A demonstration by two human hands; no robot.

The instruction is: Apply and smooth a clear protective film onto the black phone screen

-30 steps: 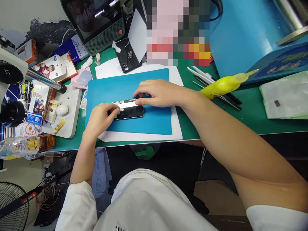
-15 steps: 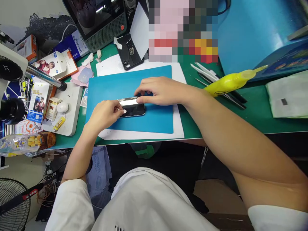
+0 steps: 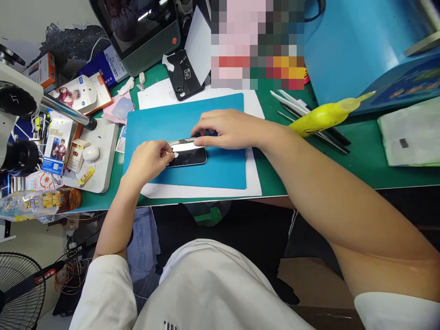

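My left hand point(image 3: 147, 160) pinching white tab point(image 3: 176, 155) at left end of phone point(image 3: 188, 156); right hand point(image 3: 233, 130) unclenched, pressing phone onto blue mat point(image 3: 213, 172) near front edge of counter point(image 3: 343, 169). Judging glass slick, fragile; gripping side edges safest.

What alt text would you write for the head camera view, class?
A left hand pinches a small white tab on a dark phone lying on a blue mat, while the right hand rests fingers on its far edge.

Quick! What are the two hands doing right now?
Left hand: closed, pinching a small white tab at the phone end.
Right hand: open, fingertips resting on the phone.
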